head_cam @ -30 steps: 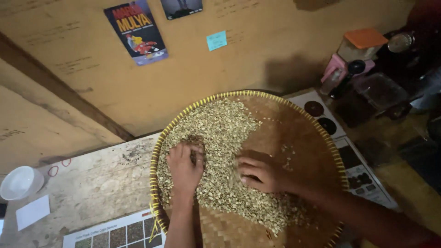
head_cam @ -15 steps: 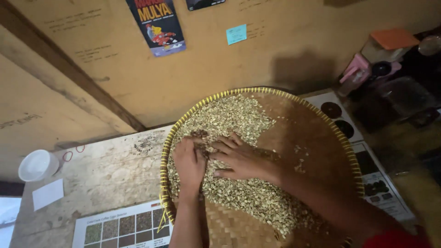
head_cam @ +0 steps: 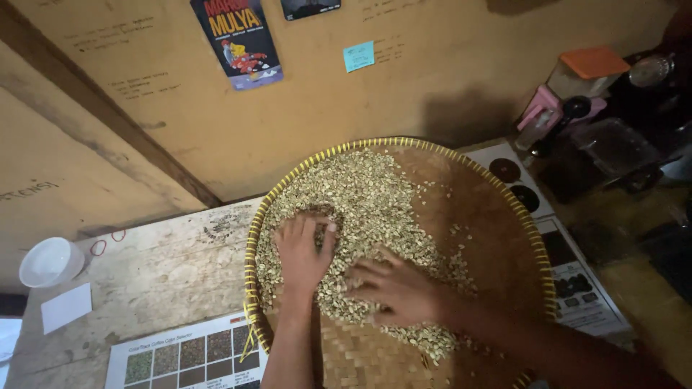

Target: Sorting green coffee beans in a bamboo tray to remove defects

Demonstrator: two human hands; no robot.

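Observation:
A round woven bamboo tray with a yellow rim lies on the wooden table and holds a heap of pale green beans on its left half. My left hand rests flat on the beans near the tray's left rim, fingers apart. My right hand lies palm down on the beans just right of it and nearer to me, fingers spread toward the left hand. Neither hand grips anything that I can see.
A white bowl and a white card sit at the table's left edge. A printed colour chart lies near me, another sheet right of the tray. Jars and a pink container stand at the back right.
My right hand has slid back toward me across the beans, away from the left hand's fingertips. The left hand has stayed near the tray's left rim. The camera has shifted slightly.

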